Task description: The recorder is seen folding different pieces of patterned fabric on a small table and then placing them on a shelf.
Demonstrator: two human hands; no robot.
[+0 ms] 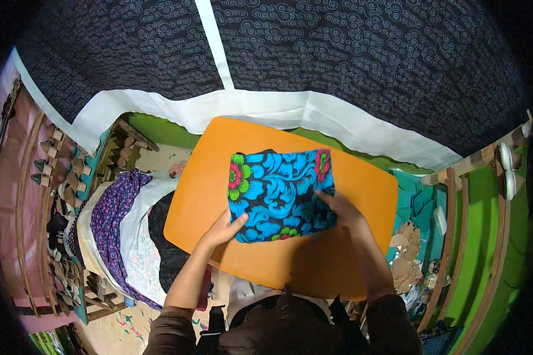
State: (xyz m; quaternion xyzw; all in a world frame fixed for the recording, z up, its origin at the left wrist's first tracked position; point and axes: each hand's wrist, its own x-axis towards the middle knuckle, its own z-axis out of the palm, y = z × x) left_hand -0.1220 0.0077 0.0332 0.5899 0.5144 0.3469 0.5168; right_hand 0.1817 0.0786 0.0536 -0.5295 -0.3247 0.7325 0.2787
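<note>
Between my hands is a folded piece of cloth (281,192), black with bright blue leaf shapes and red and green flowers. It is held over an orange table top (260,260). My left hand (222,229) grips the cloth's lower left edge, thumb on top and the other fingers hidden beneath. On the right edge, my right hand (342,210) has its thumb on the cloth, with the remaining fingers mostly out of sight under it. Whether the cloth touches the table cannot be told.
Left of the table hang draped fabrics (117,225), purple floral, white and black. Racks with wooden shoe forms (74,177) stand farther left. Brown scraps (405,248) lie at the right beside a wooden rack (456,248). Dark patterned cloth (361,47) with white borders hangs beyond the table.
</note>
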